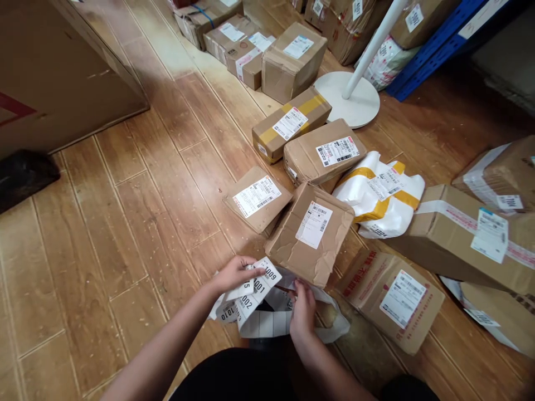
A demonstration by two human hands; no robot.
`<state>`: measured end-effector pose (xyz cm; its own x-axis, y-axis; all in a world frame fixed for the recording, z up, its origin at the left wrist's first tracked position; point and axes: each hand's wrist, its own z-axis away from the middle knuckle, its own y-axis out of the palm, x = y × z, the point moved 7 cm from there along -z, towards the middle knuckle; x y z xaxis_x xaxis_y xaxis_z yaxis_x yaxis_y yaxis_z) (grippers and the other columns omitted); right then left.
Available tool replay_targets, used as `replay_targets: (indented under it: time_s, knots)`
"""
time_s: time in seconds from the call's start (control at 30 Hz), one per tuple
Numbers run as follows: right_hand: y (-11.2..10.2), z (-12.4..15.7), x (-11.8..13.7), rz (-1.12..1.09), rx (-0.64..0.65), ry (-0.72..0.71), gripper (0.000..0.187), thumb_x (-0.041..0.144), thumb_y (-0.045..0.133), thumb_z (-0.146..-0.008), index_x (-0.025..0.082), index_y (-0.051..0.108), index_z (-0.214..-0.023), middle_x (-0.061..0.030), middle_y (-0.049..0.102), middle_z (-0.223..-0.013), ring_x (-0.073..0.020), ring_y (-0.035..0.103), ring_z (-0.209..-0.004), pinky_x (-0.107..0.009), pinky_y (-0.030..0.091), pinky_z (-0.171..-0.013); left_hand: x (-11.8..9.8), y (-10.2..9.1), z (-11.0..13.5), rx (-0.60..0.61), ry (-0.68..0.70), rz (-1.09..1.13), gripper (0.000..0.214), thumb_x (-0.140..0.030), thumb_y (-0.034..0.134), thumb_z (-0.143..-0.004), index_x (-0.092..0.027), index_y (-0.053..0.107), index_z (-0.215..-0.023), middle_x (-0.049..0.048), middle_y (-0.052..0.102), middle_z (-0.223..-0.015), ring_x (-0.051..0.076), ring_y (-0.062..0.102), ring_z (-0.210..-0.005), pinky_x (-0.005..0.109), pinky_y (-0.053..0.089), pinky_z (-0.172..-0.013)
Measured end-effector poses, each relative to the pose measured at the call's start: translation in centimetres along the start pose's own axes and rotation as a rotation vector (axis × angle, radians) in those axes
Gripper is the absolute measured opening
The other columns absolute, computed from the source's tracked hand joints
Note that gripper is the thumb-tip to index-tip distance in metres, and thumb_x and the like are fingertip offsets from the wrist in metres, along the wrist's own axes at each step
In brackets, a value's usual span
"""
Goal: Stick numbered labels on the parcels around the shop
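My left hand (234, 274) is closed on a strip of white number stickers (256, 289) printed with figures such as 1009, 1001 and 1002. My right hand (301, 312) pinches the white backing sheet (271, 323) lower down, its fingers curled. Just beyond both hands lies a crumpled brown cardboard parcel (310, 234) with a white shipping label. A flat brown parcel (257, 199) rests to its left.
Many cardboard parcels (321, 153) cover the wooden floor (125, 223) ahead and to the right, with a white and yellow poly bag (378, 195) among them. A white round stand base (349, 97) sits behind. A large carton (54, 78) stands far left.
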<state>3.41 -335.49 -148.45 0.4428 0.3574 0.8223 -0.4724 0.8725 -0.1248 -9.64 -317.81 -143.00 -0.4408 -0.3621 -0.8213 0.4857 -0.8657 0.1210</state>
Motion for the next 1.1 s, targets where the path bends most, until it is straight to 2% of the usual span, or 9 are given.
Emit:
replay_targets:
  time_s: [0.1, 0.17, 0.27, 0.4, 0.57, 0.73, 0.87, 0.97, 1.1]
  knots:
    - [3.3, 3.3, 5.5, 0.094, 0.425, -0.186, 0.043, 0.038, 0.057, -0.086, 0.02, 0.054, -0.125, -0.0124, 0.062, -0.123, -0.0239, 0.062, -0.108, -0.034, 0.055, -0.08, -2.1, -0.6, 0.1, -0.162, 0.216, 0.016, 0.032, -0.044, 0.062, -0.084, -0.015, 0.074, -0.079, 0.008, 0.06, -0.097, 0.017, 0.058, -0.088, 0.025, 0.046, -0.075]
    - [4.4, 3.8, 8.9, 0.17, 0.467, -0.347, 0.043, 0.034, 0.062, -0.085, 0.021, 0.055, -0.126, -0.0119, 0.061, -0.123, -0.0231, 0.061, -0.107, -0.032, 0.053, -0.081, -3.2, -0.7, 0.3, -0.211, 0.308, 0.002, 0.033, -0.042, 0.06, -0.086, -0.015, 0.074, -0.074, 0.0085, 0.057, -0.104, 0.018, 0.056, -0.096, 0.026, 0.044, -0.085]
    - [6.1, 2.3, 11.4, 0.222, 0.48, -0.403, 0.022, 0.034, 0.06, -0.087, 0.019, 0.065, -0.103, -0.0088, 0.068, -0.098, -0.0199, 0.064, -0.088, -0.031, 0.054, -0.077, -3.3, -0.6, 0.3, -0.215, 0.255, 0.035, 0.039, -0.045, 0.055, -0.088, -0.014, 0.072, -0.073, 0.0076, 0.061, -0.093, 0.017, 0.057, -0.084, 0.026, 0.046, -0.076]
    - [8.5, 0.4, 12.3, 0.185, 0.601, -0.383, 0.033, 0.033, 0.064, -0.085, 0.021, 0.06, -0.115, -0.0057, 0.068, -0.094, -0.0174, 0.065, -0.082, -0.028, 0.054, -0.072, -2.7, -0.8, 0.4, -0.26, 0.136, 0.143, 0.036, -0.047, 0.06, -0.084, -0.016, 0.069, -0.099, 0.0048, 0.066, -0.087, 0.016, 0.057, -0.073, 0.023, 0.044, -0.064]
    - [10.3, -0.4, 12.9, 0.25, 0.633, -0.425, 0.019, 0.037, 0.064, -0.083, 0.018, 0.067, -0.088, -0.0055, 0.069, -0.084, -0.016, 0.064, -0.072, -0.028, 0.054, -0.068, -2.4, -1.9, 0.6, -0.422, 0.147, 0.011, 0.038, -0.051, 0.054, -0.087, -0.015, 0.064, -0.077, -0.0014, 0.054, -0.064, 0.01, 0.045, -0.059, 0.019, 0.035, -0.053]
    - [11.7, -1.0, 12.7, 0.238, 0.66, -0.369, 0.022, 0.038, 0.068, -0.079, 0.017, 0.068, -0.086, -0.0054, 0.071, -0.082, -0.0161, 0.065, -0.072, -0.028, 0.053, -0.068, -1.6, -3.0, 0.6, -0.533, 0.149, 0.005, 0.044, -0.054, 0.051, -0.087, -0.015, 0.061, -0.07, -0.0029, 0.049, -0.058, 0.009, 0.039, -0.054, 0.019, 0.03, -0.049]
    - [12.4, -1.2, 12.5, 0.227, 0.678, -0.313, 0.021, 0.037, 0.069, -0.078, 0.017, 0.068, -0.085, -0.0056, 0.072, -0.08, -0.0161, 0.065, -0.071, -0.028, 0.053, -0.068, -1.2, -3.2, 0.6, -0.508, 0.109, 0.151, 0.046, -0.056, 0.052, -0.086, -0.013, 0.067, -0.081, -0.0001, 0.06, -0.064, 0.011, 0.048, -0.056, 0.02, 0.036, -0.052]
    - [12.8, -0.9, 12.6, 0.229, 0.672, -0.323, 0.021, 0.036, 0.068, -0.079, 0.017, 0.069, -0.085, -0.0054, 0.071, -0.08, -0.0162, 0.065, -0.07, -0.028, 0.053, -0.067, -1.0, -3.5, 0.6, -0.456, 0.109, 0.274, 0.042, -0.052, 0.061, -0.081, -0.014, 0.068, -0.097, 0.0036, 0.067, -0.078, 0.013, 0.056, -0.064, 0.022, 0.042, -0.058]
    - [14.2, 0.6, 12.3, 0.249, 0.651, -0.393, 0.019, 0.036, 0.064, -0.082, 0.018, 0.068, -0.087, -0.0049, 0.072, -0.08, -0.0165, 0.066, -0.071, -0.027, 0.052, -0.066, 0.1, -5.7, 1.0, -0.501, 0.121, 0.241, 0.036, -0.049, 0.066, -0.078, -0.014, 0.065, -0.086, 0.0032, 0.064, -0.075, 0.011, 0.052, -0.061, 0.02, 0.039, -0.054]
